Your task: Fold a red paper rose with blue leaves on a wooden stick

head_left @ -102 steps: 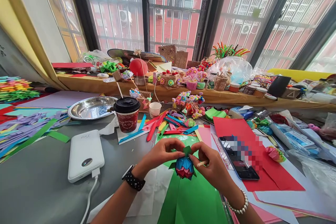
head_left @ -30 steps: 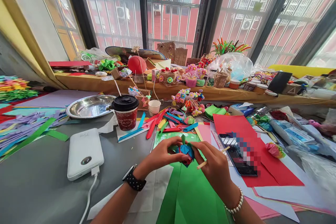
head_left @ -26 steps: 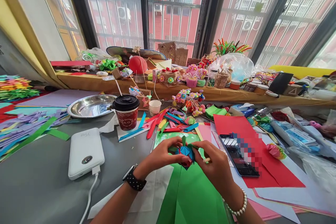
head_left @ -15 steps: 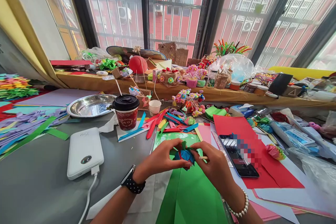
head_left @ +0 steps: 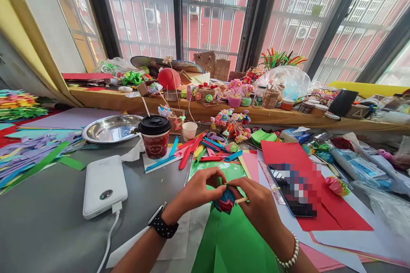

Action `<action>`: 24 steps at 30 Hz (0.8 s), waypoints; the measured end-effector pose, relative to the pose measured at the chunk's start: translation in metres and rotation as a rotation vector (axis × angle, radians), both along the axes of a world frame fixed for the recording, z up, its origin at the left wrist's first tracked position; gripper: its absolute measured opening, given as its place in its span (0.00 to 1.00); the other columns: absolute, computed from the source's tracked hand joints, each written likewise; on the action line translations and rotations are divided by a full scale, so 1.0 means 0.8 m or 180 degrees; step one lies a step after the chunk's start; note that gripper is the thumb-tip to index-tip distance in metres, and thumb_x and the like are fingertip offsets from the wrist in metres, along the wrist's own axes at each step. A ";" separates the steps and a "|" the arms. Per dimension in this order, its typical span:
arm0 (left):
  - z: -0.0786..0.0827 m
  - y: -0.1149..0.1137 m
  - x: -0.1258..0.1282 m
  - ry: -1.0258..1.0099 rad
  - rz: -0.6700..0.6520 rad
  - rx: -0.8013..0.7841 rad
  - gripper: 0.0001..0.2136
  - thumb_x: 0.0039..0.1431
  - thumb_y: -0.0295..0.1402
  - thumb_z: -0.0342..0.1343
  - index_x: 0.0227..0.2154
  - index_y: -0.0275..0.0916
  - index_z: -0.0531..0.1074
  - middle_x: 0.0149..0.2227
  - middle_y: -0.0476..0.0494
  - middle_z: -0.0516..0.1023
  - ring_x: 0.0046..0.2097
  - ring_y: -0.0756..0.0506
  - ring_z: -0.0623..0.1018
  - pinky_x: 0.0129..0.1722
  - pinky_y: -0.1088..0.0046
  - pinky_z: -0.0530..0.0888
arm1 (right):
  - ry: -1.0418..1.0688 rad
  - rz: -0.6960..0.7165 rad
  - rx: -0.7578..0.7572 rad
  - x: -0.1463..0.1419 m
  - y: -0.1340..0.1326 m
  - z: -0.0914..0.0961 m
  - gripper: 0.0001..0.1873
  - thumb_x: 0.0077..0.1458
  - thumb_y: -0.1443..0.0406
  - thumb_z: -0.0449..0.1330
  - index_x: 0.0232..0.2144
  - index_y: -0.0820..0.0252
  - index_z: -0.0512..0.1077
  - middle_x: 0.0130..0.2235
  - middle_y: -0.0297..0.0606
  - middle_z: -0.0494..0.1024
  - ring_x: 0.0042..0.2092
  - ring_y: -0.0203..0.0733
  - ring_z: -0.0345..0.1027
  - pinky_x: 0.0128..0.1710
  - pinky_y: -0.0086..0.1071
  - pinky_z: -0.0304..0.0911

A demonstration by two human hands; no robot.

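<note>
A small folded paper flower (head_left: pixel 226 200), blue over red with green leaves, hangs between my two hands above a green paper sheet (head_left: pixel 233 239). My left hand (head_left: pixel 197 188), with a black watch at the wrist, pinches the flower's top from the left. My right hand (head_left: pixel 258 204), with a pearl bracelet, is closed on the flower from the right and also carries a thin wooden stick (head_left: pixel 256 194) between its fingers. Both hands hide most of the flower's upper part.
A phone (head_left: pixel 293 187) lies on red paper (head_left: pixel 323 213) to the right. A white power bank (head_left: pixel 104 183) with a cable lies left. A lidded red cup (head_left: pixel 155 136), a steel bowl (head_left: pixel 110 129), paper strips (head_left: pixel 195 149) and a cluttered sill (head_left: pixel 224 108) stand behind.
The flower has been turned and lowered slightly between my fingers. My fingertips have closed together over its top. The stick in my right hand now points right, toward the phone.
</note>
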State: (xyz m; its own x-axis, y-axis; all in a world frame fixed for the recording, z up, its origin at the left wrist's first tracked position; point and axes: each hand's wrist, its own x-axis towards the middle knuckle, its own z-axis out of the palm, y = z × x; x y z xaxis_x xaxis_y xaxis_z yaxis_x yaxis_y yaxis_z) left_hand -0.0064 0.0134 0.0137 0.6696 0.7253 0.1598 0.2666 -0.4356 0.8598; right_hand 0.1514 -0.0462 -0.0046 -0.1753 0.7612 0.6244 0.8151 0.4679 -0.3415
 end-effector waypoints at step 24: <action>-0.007 0.010 -0.008 0.0663 0.0033 0.0494 0.06 0.45 0.27 0.51 0.25 0.35 0.73 0.24 0.48 0.74 0.27 0.50 0.71 0.25 0.80 0.64 | -0.0441 -0.0006 -0.0387 -0.007 0.002 -0.009 0.08 0.48 0.73 0.52 0.30 0.58 0.68 0.26 0.34 0.73 0.27 0.37 0.68 0.22 0.26 0.57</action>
State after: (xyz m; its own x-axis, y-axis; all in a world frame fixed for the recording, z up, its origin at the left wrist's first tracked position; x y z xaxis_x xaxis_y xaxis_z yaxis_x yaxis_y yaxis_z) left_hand -0.0127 0.0215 0.0081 0.6924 0.7098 0.1292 0.4359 -0.5543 0.7091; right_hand 0.1461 -0.0448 -0.0115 -0.2517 0.8301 0.4976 0.8592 0.4283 -0.2798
